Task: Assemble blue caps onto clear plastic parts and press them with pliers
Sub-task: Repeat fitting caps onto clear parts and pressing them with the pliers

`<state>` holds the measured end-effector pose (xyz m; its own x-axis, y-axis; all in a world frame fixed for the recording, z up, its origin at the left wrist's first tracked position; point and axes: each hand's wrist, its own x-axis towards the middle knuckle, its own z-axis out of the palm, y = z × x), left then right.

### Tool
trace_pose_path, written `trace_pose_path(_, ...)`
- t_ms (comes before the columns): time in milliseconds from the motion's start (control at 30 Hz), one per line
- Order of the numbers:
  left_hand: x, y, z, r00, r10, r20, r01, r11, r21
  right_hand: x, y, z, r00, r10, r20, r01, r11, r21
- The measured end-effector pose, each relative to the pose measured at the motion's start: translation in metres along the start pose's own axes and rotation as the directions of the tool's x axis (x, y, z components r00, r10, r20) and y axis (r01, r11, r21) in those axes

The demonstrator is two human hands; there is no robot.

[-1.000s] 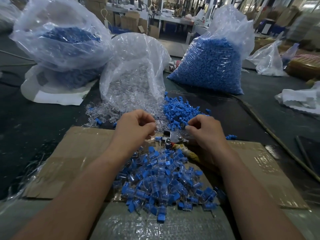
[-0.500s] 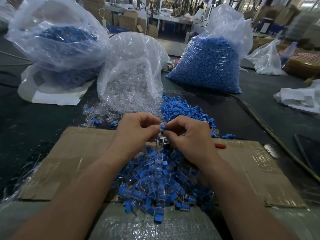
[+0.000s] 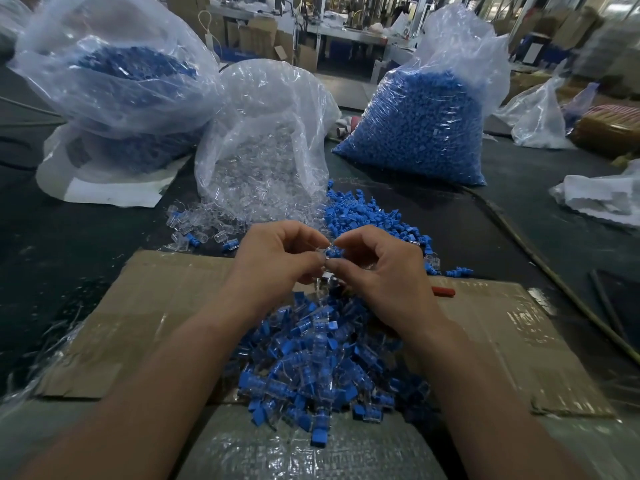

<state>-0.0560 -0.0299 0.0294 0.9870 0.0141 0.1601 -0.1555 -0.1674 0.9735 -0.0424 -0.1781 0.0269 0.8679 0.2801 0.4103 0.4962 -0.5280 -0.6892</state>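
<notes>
Over the middle of the table [image 3: 69, 258], the left hand [image 3: 277, 265] and right hand [image 3: 384, 271] meet fingertip to fingertip. Both pinch one small clear part [image 3: 325, 252] between them. It is too small to tell which way it points. Just beneath the hands lie the pliers [image 3: 327, 284], mostly hidden, their long axis running toward the table's right edge. Loose blue caps [image 3: 367, 216] lie just beyond the right hand.

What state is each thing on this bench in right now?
Left hand: pinching a clear part.
Right hand: pinching the same part.
Pliers: lying on the cardboard, unheld.
Clear-parts bag: open, spilling parts.
Right blue-cap bag: full, upright.
Assembled pile: heaped on cardboard.
</notes>
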Motion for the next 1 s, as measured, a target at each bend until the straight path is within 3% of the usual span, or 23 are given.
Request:
trace_pose_path(233,-0.0012,0.0038,-0.0027,0.994,-0.063,0.088,0.074,0.99,-0.118,-0.0008,-0.0036,-0.0031,0.996,0.034,0.083,-0.047,0.987,0.153)
trace_pose_path(367,-0.0009,0.0046,-0.0043,0.99,-0.074,0.118,0.093,0.982,-0.167,-0.0004,-0.0037,-0.0042,0.998,0.021,0.06,-0.035,0.97,0.241)
trace_pose_path(767,-0.0013,0.0051,-0.0057,0.991,-0.077,0.111,0.099,0.972,-0.213,-0.0027,-0.0029,-0.004,0.997,-0.052,0.056,0.032,0.949,0.315)
trace_pose_path(1000,-0.0008,0.0077,-0.0046,0.987,-0.111,0.113,0.134,0.965,-0.227,-0.0036,-0.0011,-0.0015,0.983,-0.184,-0.014,0.181,0.946,0.269)
